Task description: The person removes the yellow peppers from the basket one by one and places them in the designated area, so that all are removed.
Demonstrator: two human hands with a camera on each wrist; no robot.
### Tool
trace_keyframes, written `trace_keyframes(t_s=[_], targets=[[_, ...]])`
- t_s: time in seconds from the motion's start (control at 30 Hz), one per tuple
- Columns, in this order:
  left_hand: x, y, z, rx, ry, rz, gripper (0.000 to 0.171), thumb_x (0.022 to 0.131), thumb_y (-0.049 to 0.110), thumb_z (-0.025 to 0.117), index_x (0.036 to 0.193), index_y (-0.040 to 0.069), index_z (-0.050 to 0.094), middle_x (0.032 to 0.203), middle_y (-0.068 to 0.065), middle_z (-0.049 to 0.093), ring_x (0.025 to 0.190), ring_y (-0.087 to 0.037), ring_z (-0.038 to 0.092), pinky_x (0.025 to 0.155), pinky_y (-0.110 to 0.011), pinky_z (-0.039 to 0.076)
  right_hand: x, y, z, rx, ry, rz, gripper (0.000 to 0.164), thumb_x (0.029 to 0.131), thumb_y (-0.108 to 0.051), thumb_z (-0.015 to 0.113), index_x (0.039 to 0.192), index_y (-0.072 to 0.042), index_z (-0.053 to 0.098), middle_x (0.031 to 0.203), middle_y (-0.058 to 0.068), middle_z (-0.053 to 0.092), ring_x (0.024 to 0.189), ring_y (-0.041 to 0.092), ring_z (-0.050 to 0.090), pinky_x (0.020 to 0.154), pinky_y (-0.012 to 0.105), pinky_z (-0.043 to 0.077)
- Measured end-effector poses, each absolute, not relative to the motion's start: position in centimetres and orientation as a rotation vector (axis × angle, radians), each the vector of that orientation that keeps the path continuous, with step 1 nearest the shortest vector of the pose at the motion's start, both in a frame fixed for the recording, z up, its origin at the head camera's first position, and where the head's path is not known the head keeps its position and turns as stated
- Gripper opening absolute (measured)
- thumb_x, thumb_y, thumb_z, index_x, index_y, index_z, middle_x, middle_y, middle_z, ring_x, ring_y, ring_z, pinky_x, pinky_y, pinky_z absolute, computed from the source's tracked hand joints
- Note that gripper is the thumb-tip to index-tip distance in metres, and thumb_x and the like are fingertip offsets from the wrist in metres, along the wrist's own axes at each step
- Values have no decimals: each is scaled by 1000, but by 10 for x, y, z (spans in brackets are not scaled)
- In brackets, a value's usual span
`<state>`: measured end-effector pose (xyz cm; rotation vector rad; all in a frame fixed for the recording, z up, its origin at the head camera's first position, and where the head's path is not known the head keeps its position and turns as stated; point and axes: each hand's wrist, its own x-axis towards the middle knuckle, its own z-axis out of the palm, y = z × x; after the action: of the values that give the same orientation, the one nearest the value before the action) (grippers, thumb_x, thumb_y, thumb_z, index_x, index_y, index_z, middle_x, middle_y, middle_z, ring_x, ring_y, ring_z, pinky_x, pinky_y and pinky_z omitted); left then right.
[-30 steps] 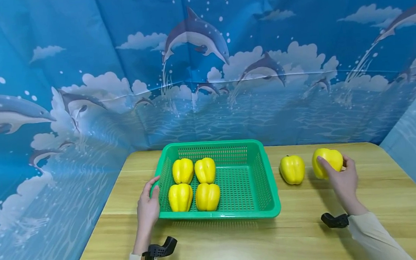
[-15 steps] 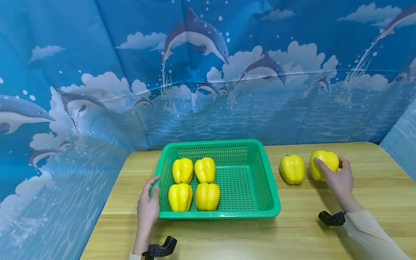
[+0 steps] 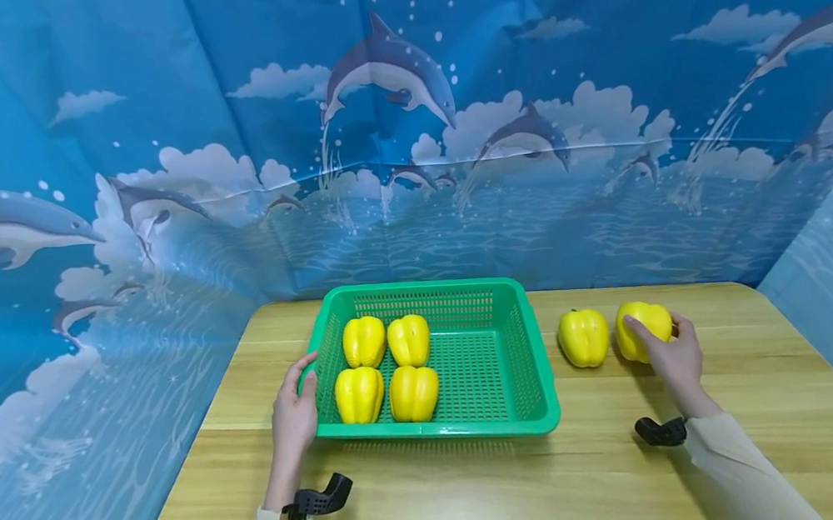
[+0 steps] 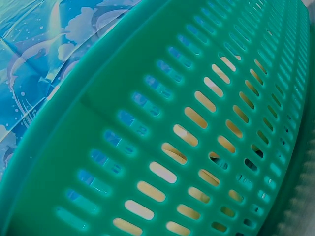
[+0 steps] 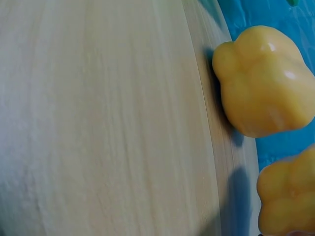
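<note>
A green perforated plastic basket [image 3: 478, 428] stands on the table, with several yellow bell peppers [image 3: 414, 393] grouped in its left half. My left hand [image 3: 294, 414] holds the basket's left rim, index fingertip and thumb at the edge; the other fingers are hidden. Only the basket wall [image 4: 64, 142] fills the left wrist view. Right of the basket sits a loose yellow bell pepper [image 3: 584, 338]. Just beside it, my right hand [image 3: 676, 356] grips another yellow bell pepper [image 3: 642, 330] between thumb and fingers. Whether that pepper touches the table cannot be told. It shows partly [image 5: 290, 194] in the right wrist view.
The wooden table [image 3: 529, 492] has a back edge close behind the basket and peppers. A blue dolphin-printed curtain [image 3: 408, 169] hangs behind it and along both sides. Black wrist cameras sit on the left wrist [image 3: 322, 498] and right wrist [image 3: 661, 431].
My right hand has shifted left with its yellow bell pepper and slightly down in the head view, closer to the loose one. The left hand and basket stay put.
</note>
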<state>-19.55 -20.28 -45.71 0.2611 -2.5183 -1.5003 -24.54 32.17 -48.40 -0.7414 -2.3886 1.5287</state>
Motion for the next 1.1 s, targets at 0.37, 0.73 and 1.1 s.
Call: trace_keyframes(t_s=[0.37, 0.73, 1.1], targets=[[-197, -203, -457, 274, -2525, -1492, 35, 104, 31, 36, 138, 28, 46, 72, -8, 43, 41, -13, 29, 39, -26, 29, -248, 327, -488, -739, -2412, 1538, 100, 85, -60, 56, 150, 0, 10, 148, 27, 20, 128, 44, 28, 99, 55, 32], [-194, -204, -459, 266, -2525, -1490, 35, 104, 29, 37, 138, 29, 46, 63, -6, 41, 39, -13, 28, 37, -26, 28, -248, 324, -497, -742, -2467, 1523, 103, 84, -64, 54, 150, 2, 9, 147, 30, 21, 127, 45, 29, 98, 55, 32], [-194, -203, -458, 254, -2508, -1501, 34, 104, 29, 38, 137, 29, 47, 57, -3, 37, 38, -14, 28, 37, -25, 27, -253, 324, -497, -715, -2482, 1542, 104, 85, -66, 51, 150, 2, 6, 150, 28, 15, 130, 46, 26, 100, 57, 31]])
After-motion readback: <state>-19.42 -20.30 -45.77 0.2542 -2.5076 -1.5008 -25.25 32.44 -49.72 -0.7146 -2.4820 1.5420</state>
